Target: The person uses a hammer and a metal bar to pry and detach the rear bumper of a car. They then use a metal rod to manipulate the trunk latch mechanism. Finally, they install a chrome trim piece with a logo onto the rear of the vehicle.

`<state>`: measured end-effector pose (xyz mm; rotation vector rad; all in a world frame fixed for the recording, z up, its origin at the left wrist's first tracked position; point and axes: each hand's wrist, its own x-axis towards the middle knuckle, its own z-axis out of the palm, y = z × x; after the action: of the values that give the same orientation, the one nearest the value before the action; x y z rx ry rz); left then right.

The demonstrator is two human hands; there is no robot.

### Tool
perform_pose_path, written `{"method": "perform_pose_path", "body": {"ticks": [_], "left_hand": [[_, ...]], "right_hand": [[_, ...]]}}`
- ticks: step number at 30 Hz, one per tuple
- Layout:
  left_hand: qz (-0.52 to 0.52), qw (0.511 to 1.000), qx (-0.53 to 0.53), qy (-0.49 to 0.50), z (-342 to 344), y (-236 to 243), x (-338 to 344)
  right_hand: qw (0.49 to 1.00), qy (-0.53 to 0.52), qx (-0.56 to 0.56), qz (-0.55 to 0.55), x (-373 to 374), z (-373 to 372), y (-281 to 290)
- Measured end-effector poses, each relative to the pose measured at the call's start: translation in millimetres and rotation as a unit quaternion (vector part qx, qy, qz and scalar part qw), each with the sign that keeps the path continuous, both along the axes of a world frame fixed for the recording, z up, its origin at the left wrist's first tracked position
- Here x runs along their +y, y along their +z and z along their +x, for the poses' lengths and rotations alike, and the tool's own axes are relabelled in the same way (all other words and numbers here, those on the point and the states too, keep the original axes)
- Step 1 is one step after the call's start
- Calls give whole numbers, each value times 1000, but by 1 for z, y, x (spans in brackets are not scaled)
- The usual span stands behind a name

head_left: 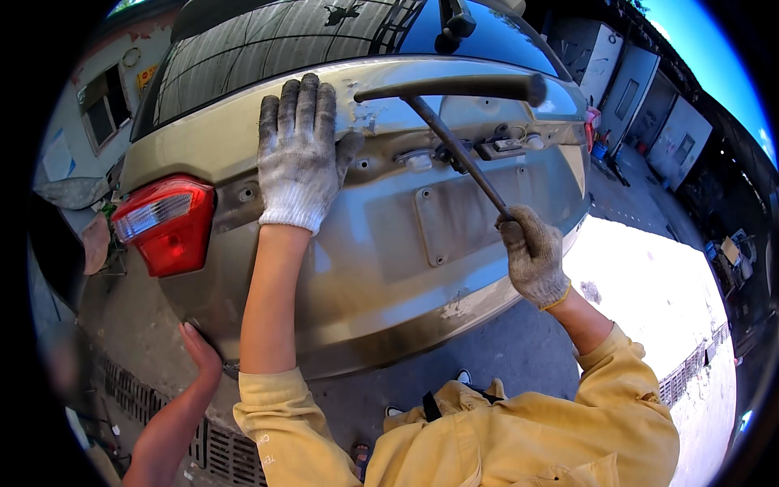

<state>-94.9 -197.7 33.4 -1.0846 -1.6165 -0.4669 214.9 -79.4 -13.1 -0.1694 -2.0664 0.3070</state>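
A beige car tailgate (389,268) fills the middle of the view, with scuffed paint along its upper crease. My left hand (299,150), in a dirty white knit glove, lies flat on the panel below the rear window, fingers spread. My right hand (533,256), also gloved, grips the thin handle of a long-headed hammer (454,89). The hammer's dark bar-shaped head lies across the tailgate's upper edge, just right of my left hand.
A red tail light (166,223) sits at the left of the tailgate. Another person's bare hand (199,349) touches the tailgate's lower left edge. A metal drain grate (162,414) runs along the ground below. Sheds and clutter stand at far right.
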Motion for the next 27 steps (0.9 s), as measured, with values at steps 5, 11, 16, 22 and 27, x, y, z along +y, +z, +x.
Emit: {"method": "perform_pose_path", "body": {"ticks": [5,11,16,22,27], "left_hand": [[-1,1000,4,3,-1,-3,-1],[-2,1000,-6,4,1,-3,-1],[-8,1000,-6,13,4,-3,-2],[-12,1000,-10,21,4,-4,-1],[-12,1000,-7,22,6,2,2]], "right_hand": [[999,-8,2,-39,0,3,9],[1000,0,-6,-23,-6,-3,9],[999,-14,-39,-1,8,-5,2],[998,-27,-56,6,13,0,2],[999,-25,-21,-5,15,-3,6]]}}
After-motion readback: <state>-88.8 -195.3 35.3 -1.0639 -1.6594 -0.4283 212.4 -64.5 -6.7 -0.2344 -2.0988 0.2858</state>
